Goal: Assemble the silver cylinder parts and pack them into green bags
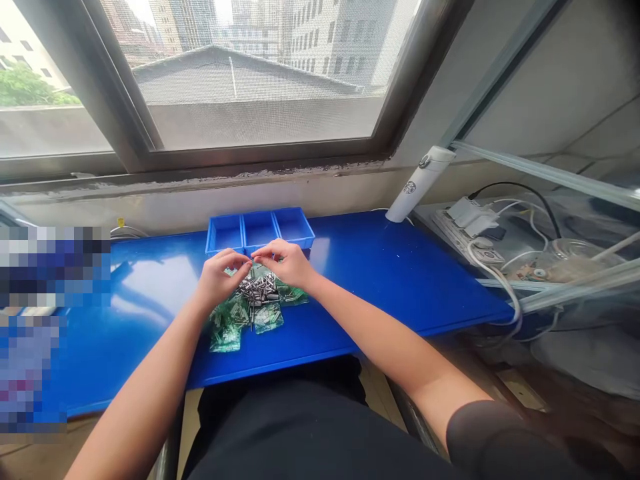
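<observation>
Over a pile of small metal pins (260,288) on the blue table, both my hands are raised with their fingertips almost touching. My left hand (223,273) is closed in a pinch of thumb and fingers; what it holds is too small to make out. Likewise my right hand (286,263) pinches something too small to name. Green-tinted clear bags of metal parts (226,337) lie around the pile, one of them (269,317) in front of it. Just behind my hands sits a blue three-compartment tray (212,233).
The blue table (400,280) extends to both sides. A white bottle (421,184) stands at its back right, near a metal frame. Beyond the right edge are a power strip with plugs (467,217), cables and a clear container (575,257). A window runs behind; the far left is pixelated.
</observation>
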`<state>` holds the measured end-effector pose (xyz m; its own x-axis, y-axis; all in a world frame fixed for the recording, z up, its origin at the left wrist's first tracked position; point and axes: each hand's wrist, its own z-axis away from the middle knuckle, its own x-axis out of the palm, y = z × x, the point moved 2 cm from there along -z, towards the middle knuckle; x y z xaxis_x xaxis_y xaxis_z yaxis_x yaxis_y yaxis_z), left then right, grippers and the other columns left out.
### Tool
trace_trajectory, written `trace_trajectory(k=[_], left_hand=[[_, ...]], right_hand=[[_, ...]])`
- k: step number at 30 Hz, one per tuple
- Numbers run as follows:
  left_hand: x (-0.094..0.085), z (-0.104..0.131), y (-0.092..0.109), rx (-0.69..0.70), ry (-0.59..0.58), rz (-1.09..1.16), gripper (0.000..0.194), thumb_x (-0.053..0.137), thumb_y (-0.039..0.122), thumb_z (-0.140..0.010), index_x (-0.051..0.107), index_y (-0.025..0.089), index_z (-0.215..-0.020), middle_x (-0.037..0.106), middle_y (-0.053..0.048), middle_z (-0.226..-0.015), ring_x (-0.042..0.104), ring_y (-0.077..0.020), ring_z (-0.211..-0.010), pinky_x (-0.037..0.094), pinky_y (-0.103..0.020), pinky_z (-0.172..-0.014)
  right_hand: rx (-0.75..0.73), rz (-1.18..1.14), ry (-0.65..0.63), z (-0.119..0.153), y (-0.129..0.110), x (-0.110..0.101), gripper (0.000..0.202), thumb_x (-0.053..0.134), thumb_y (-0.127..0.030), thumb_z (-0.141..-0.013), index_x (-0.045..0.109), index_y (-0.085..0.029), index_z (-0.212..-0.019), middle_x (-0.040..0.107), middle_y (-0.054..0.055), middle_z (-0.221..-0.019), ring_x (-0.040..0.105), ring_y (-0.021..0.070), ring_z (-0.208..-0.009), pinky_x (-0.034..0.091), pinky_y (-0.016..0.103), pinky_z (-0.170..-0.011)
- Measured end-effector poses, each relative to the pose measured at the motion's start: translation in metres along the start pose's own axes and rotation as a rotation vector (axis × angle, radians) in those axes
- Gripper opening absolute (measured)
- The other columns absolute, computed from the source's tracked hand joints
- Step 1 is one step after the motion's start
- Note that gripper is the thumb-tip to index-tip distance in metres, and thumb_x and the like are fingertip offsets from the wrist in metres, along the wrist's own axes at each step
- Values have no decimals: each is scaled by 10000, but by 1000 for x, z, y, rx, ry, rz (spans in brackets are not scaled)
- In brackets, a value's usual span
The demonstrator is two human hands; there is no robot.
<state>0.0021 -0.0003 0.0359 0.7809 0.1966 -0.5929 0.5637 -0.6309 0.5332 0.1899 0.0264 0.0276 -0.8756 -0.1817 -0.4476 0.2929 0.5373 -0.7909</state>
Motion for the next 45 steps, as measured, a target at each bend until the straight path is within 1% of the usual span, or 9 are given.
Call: trace_trajectory(k=[3,8,13,24,28,35,38,41,45], left_hand=[[2,1,-2,-23,17,17,141,622,289,-870,686,193,-787,634,-9,-667,544,-135,-613,454,-278,-616],[2,3,-12,-176,112,97,150,606,327,-874,659,187,-856,664,-19,-731,583,-137,-646,480,-269,-632],[0,4,-16,-251,127,160,143,594,333,-864,620,193,-847,635,-9,-711,593,-141,-652,486,-264,-630],[0,2,-13,-237,140,80,149,617,324,-837,674,187,-848,560,29,-596,502,-114,-559,415,-246,-565],[0,1,-12,-246,126,60,153,619,322,-839,688,187,-856,570,27,-593,501,-113,-552,407,-241,-544],[1,3,-14,-246,115,34,181,628,345,-853,708,183,-848,594,19,-587,512,-112,-540,417,-239,-536],[0,3,-14,-249,142,34,196,627,355,-858,717,182,-882,608,15,-596,533,-116,-545,425,-236,-534],[-1,2,-13,-259,163,39,211,623,367,-864,718,182,-900,617,13,-605,540,-115,-545,424,-234,-530],[1,2,-13,-240,112,64,208,636,371,-854,720,181,-875,610,12,-597,532,-111,-534,422,-234,-524]], right_hand=[[13,-66,67,0,2,2,218,677,-369,-887,756,-210,-1013,729,67,-948,635,173,-852,503,300,-725],[67,-181,142,-1,5,1,314,698,-384,-846,727,-184,-1086,717,56,-893,642,157,-794,489,270,-651],[166,-243,115,-3,8,1,231,677,-338,-824,740,-153,-949,731,63,-868,638,143,-725,510,277,-661],[197,-209,99,-3,8,2,153,658,-311,-830,689,-162,-834,716,42,-832,638,145,-744,520,300,-739],[173,-191,118,-3,7,0,148,657,-305,-833,707,-166,-841,722,40,-813,633,144,-727,515,300,-733],[148,-109,99,-3,7,-3,155,676,-312,-828,742,-172,-839,735,46,-823,629,150,-714,501,298,-703],[154,-114,97,-3,6,-2,173,686,-328,-826,745,-167,-841,731,48,-805,631,150,-705,501,297,-702],[159,-140,134,-2,5,-1,186,669,-333,-835,739,-162,-857,739,53,-828,646,152,-723,509,294,-708],[158,-130,131,-1,6,0,185,661,-334,-831,727,-160,-837,734,45,-800,642,148,-714,514,297,-720]])
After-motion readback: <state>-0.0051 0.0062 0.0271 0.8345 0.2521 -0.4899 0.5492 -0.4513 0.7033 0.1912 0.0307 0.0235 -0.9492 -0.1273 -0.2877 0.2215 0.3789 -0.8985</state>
